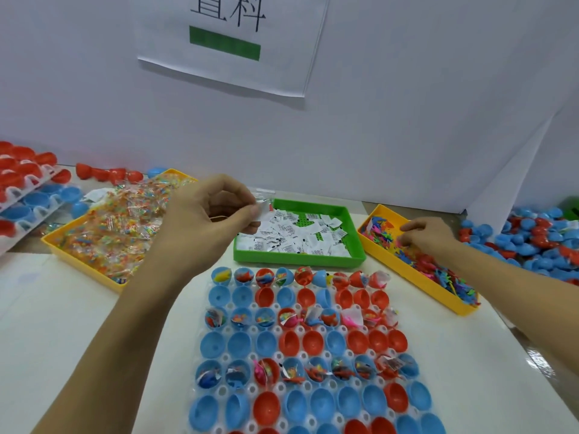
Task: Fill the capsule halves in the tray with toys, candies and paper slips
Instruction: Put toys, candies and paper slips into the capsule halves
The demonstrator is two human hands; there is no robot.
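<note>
Head view, catalogued near to far. Nearest: clear plastic capsule tray [313,421] on a white tabletop [78,324], holding rows of blue and red capsule halves [288,342], open side up. Rows alternate: the first, third and fifth rows from the far edge carry toys, candy packets and slips; the rows between them sit bare inside.

Beyond the tray, centre: green bin [351,242] of folded white paper slips [291,233]. Left hand [213,214] raised over the bin's near left corner, thumb and forefinger pinching one paper slip [264,208], remaining fingers curled.

Left of it: yellow bin [62,245] heaped with clear-wrapped candy packets [125,227].

Right: second yellow bin [407,270] of small multicoloured plastic toys [438,270]. Right hand [429,234] rests in the toys, fingers bent down into the pile; whether they grip a toy cannot be told.

Far left: stacked trays of red and blue capsule halves [22,189]. Far right: loose heap of blue and red halves [532,236].

Rear: white partition wall [407,89] bearing a printed paper sheet [232,42] with a green bar.
</note>
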